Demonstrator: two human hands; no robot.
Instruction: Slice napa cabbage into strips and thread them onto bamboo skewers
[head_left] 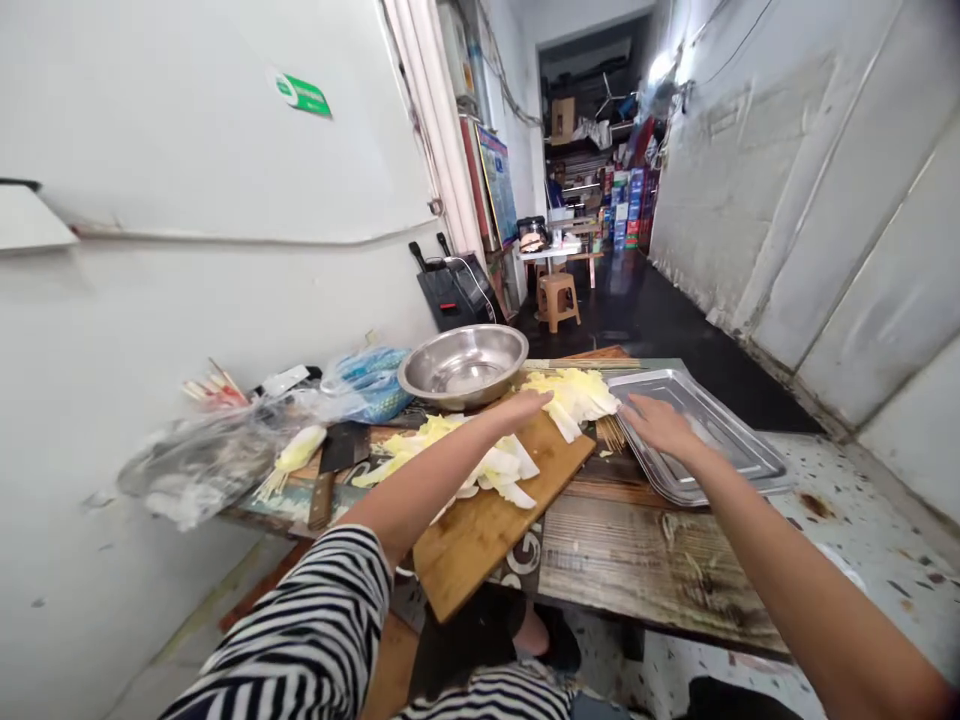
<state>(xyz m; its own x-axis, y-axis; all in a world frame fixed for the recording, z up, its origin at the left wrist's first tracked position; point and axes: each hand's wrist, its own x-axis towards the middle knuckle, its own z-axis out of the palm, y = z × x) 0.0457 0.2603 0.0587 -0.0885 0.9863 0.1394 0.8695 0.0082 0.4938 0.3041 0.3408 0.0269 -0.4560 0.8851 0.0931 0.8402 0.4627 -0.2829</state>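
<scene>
The wooden cutting board (495,525) lies slantwise on the worn surface (645,560), one corner hanging over the near edge, and everything else is placed here by reference to it. The left hand (521,408) reaches across the board's far end, palm down, its fingers loosely stretched and holding nothing, the tips touching the pile of cut cabbage pieces (574,395) heaped just past the board's far corner. More pale cabbage strips (480,465) are spread over the board's middle and far-left side, partly under the left forearm. The right hand (656,425) lies flat to the right of the board, its fingers spread and empty, resting on the near rim of a shallow metal tray (739,450) that sits just beside the board's right edge. Between the board and that tray a small bundle of bamboo skewers (611,435) lies on the surface, next to the right hand's thumb side. Behind the board stands a round steel bowl (463,365), close to its far edge. To the board's left a cleaver (334,460) lies flat, with a cabbage stalk (296,455) beside it and crumpled plastic bags (225,455) farther left against the wall. A striped sleeve (300,640) covers the left upper arm near the board's close corner.
</scene>
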